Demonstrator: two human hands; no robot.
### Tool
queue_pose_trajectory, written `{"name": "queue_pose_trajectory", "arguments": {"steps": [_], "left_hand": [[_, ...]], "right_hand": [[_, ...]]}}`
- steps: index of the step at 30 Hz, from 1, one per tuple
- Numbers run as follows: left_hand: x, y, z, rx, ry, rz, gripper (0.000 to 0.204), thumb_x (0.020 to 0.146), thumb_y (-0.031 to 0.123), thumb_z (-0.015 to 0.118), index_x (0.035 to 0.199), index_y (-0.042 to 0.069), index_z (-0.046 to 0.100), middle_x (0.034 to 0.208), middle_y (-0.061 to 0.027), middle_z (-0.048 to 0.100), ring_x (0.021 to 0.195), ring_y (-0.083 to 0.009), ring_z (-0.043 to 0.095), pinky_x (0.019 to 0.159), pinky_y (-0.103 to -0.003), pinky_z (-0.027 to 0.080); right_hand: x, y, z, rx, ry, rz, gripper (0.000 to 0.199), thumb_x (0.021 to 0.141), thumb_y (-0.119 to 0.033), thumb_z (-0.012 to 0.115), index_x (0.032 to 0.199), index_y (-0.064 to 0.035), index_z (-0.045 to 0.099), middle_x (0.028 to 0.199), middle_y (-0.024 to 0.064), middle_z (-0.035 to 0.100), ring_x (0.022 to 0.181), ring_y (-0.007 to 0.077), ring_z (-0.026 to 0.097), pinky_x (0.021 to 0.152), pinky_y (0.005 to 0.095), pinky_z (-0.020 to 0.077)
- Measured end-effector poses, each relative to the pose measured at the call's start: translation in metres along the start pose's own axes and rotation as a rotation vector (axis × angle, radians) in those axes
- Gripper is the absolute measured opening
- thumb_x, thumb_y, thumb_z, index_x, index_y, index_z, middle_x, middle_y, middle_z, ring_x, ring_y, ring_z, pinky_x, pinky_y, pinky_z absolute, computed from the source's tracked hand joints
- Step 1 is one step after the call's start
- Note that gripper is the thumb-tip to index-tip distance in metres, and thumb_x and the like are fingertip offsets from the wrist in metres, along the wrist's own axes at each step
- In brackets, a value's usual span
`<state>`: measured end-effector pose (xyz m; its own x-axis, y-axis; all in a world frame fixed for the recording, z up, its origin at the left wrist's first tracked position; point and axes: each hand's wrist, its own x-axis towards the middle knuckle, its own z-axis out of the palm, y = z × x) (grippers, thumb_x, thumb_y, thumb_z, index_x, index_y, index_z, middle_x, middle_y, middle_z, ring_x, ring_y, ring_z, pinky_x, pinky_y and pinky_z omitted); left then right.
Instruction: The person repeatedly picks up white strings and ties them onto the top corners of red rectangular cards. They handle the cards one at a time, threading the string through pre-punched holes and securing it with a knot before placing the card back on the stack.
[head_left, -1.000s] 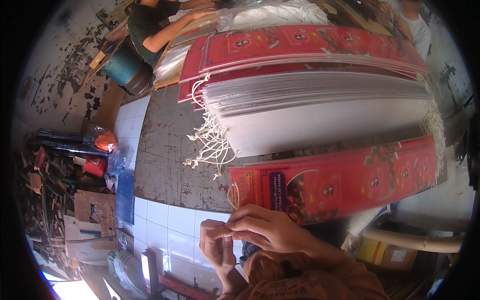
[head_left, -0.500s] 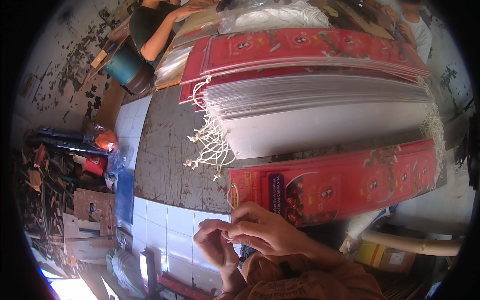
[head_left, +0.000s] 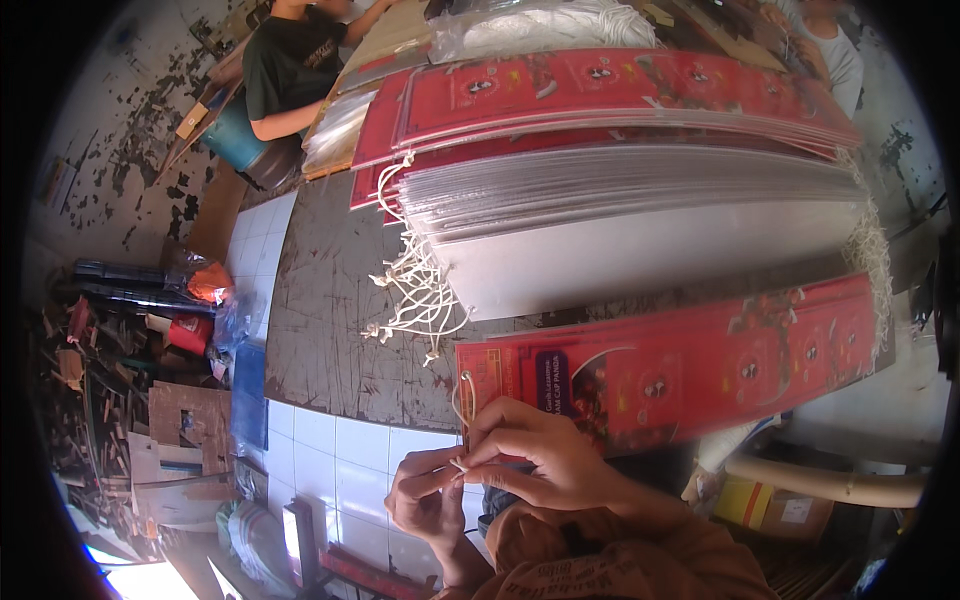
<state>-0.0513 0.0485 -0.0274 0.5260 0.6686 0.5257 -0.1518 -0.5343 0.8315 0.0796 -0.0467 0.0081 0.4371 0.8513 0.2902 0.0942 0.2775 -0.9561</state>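
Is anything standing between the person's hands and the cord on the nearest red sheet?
Nothing visible. The left hand and right hand already pinch the pale cord just off the left end of the red sheet.

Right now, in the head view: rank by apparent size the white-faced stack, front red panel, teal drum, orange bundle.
1. White-faced stack and front red panel: too close to rank; the panel sits nearer the camera and is partly covered.
2. Teal drum, partly hidden.
3. Orange bundle.
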Motion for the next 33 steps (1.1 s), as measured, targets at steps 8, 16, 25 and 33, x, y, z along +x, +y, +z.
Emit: {"name": "queue_pose_trajectory", "arguments": {"steps": [8, 16, 25, 33], "left_hand": [[0.011, 0.002, 0.011, -0.111, 0.187, -0.094, 0.022, 0.081, 0.018, 0.062, 0.08, 0.004, 0.045, 0.075, -0.0107, 0.053, 0.068, -0.0125, 0.047, 0.063, -0.025, 0.039], [0.015, -0.001, 0.012, -0.252, 0.063, -0.105, 0.032, 0.075, 0.02, 0.067, 0.087, 0.003, 0.042, 0.076, -0.0087, 0.048, 0.068, -0.0143, 0.045, 0.061, -0.025, 0.038], [0.023, -0.009, -0.004, -0.053, -0.202, 0.074, 0.02, 0.066, 0.011, 0.073, 0.073, 0.003, 0.055, 0.068, -0.0065, 0.054, 0.059, -0.0141, 0.049, 0.051, -0.026, 0.037], [0.032, -0.015, -0.03, -0.233, -0.196, 0.026, 0.019, 0.065, 0.009, 0.07, 0.07, 0.003, 0.054, 0.063, -0.007, 0.055, 0.054, -0.0132, 0.048, 0.049, -0.024, 0.035]], "right_hand": [[0.005, -0.004, 0.0, -0.031, -0.012, -0.009, 0.025, 0.078, 0.002, 0.061, 0.102, -0.0045, 0.058, 0.093, 0.0092, 0.057, 0.084, 0.0194, 0.061, 0.069, 0.0272, 0.0512], [0.004, -0.004, -0.001, -0.081, 0.008, -0.009, 0.028, 0.077, 0.005, 0.059, 0.103, -0.0055, 0.057, 0.092, 0.0079, 0.058, 0.082, 0.0193, 0.062, 0.064, 0.0279, 0.0498], [0.001, -0.002, 0.0, -0.092, -0.014, -0.014, 0.019, 0.078, 0.003, 0.06, 0.095, -0.0043, 0.057, 0.089, 0.008, 0.057, 0.078, 0.0203, 0.06, 0.06, 0.0285, 0.0475], [0.0, -0.001, 0.002, -0.268, -0.046, -0.155, 0.024, 0.079, -0.006, 0.062, 0.103, -0.007, 0.058, 0.1, 0.0085, 0.058, 0.092, 0.0212, 0.058, 0.074, 0.0333, 0.0459]]}}
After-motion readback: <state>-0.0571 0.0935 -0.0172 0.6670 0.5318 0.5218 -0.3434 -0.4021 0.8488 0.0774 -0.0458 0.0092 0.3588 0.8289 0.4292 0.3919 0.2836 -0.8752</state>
